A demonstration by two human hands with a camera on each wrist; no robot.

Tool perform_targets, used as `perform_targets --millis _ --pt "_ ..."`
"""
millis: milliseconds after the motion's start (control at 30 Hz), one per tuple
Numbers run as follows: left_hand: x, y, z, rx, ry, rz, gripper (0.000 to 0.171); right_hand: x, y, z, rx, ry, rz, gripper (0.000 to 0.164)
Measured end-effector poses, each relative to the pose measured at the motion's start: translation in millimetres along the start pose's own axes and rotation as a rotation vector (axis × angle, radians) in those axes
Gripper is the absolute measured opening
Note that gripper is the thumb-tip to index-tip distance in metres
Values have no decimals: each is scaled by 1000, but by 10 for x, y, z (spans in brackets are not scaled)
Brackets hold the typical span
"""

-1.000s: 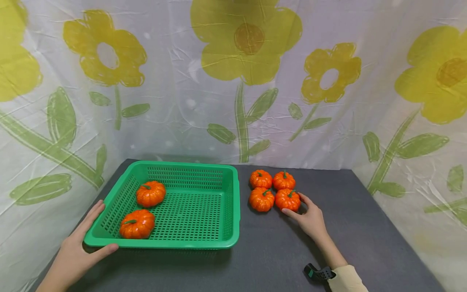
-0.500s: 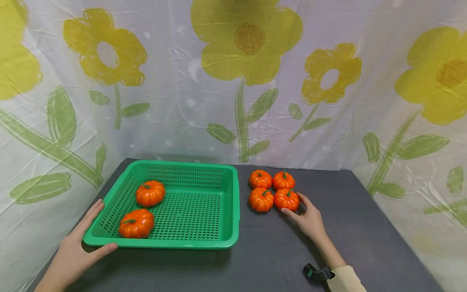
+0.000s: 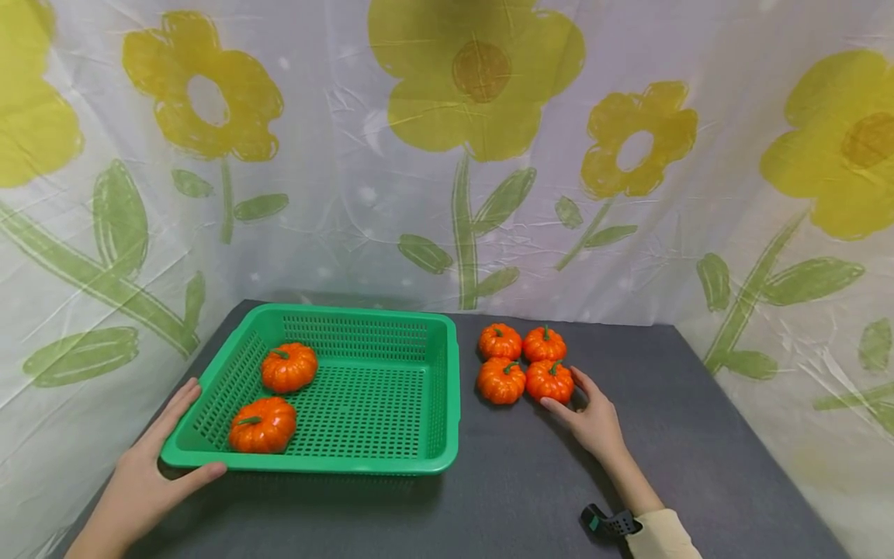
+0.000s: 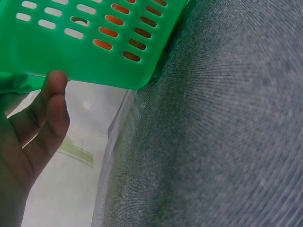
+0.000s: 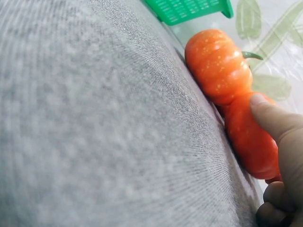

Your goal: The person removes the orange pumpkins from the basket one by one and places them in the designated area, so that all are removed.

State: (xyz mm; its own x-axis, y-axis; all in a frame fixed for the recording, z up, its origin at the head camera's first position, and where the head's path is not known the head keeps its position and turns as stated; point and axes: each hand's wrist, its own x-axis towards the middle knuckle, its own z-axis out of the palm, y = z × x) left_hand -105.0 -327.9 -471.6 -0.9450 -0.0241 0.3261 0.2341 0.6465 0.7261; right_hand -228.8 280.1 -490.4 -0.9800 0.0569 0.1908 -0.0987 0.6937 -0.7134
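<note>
My left hand (image 3: 140, 477) rests at the near left corner of a green plastic basket (image 3: 335, 466), its fingers spread along the left rim and its thumb at the front rim. Two small orange pumpkins, a rear one (image 3: 289, 368) and a front one (image 3: 263, 426), sit in the basket's left part. Right of the basket, several more pumpkins stand in a tight cluster on the dark table. My right hand (image 3: 596, 423) grips the near right pumpkin (image 3: 549, 382) of that cluster from its right side. In the right wrist view the thumb (image 5: 271, 116) lies against this pumpkin, which touches its neighbour (image 5: 218, 66).
The cluster's other pumpkins are the near left (image 3: 500, 381), far left (image 3: 499, 341) and far right (image 3: 544, 345). A grey cloth covers the table (image 3: 517, 497). A flower-printed curtain (image 3: 335, 256) hangs behind and at both sides. A black band (image 3: 610, 522) circles the right wrist.
Almost nothing differs: both hands keep their places at the basket and the near right pumpkin. The head view has shifted slightly.
</note>
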Motion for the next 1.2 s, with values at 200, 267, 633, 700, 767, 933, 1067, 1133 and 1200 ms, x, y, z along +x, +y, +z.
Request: perform_targets --millis 200,267,633,700,767,933,1067,1133,1200 --pt "-20 -28 -4 10 -2 -8 109 6 0 24 3 7 22 90" --pt "-33 -48 1 12 -3 -16 109 12 3 31 8 11 16 90" --pt "-89 -28 3 14 -6 -28 110 40 -12 -3 -14 45 -8 86" --pt "-74 -13 6 15 -8 -26 110 21 -14 -18 -11 51 3 85" --pt "-59 2 12 10 -8 -18 110 2 -6 -31 -5 51 16 84" --pt "-30 16 6 7 10 29 112 -19 15 -33 29 27 42 84" --pt "3 17 -22 12 10 37 111 -16 18 -10 43 22 49 85" --pt "10 11 -28 12 4 31 111 -18 24 5 46 19 52 86" --pt "4 -3 -24 16 2 22 111 -24 30 17 50 17 54 86"
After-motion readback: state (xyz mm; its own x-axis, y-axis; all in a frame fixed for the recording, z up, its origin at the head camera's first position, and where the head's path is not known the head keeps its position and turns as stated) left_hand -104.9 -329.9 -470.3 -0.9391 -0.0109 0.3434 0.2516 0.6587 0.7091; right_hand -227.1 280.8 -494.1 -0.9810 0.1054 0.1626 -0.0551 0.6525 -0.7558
